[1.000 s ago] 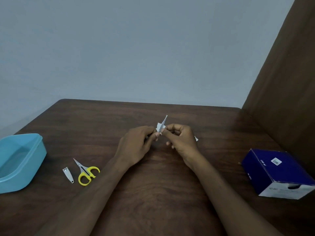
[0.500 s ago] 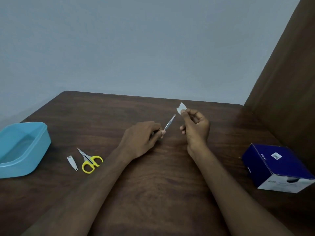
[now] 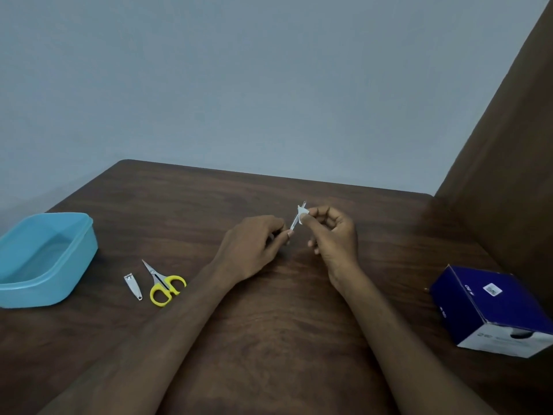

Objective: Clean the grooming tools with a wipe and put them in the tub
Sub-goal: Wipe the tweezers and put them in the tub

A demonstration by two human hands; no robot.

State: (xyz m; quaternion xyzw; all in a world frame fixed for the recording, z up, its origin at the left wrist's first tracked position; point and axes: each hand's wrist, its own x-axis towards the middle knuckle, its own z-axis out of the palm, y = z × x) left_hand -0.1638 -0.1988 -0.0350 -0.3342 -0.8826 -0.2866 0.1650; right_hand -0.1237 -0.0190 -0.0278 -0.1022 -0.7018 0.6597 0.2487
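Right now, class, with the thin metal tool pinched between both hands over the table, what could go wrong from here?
1. The left hand pinches only the lower end of the tweezers; a hard wipe could flick them loose.
2. The wipe in the right hand is a small scrap, so the pointed tip might prick the fingers.
3. The tub sits far left, past the scissors and nail clipper; a reach could knock them.

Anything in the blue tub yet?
No tools show inside the blue tub: only its bare floor and walls. The near wall hides a strip of floor. Nail clipper and scissors lie on the table beside it.
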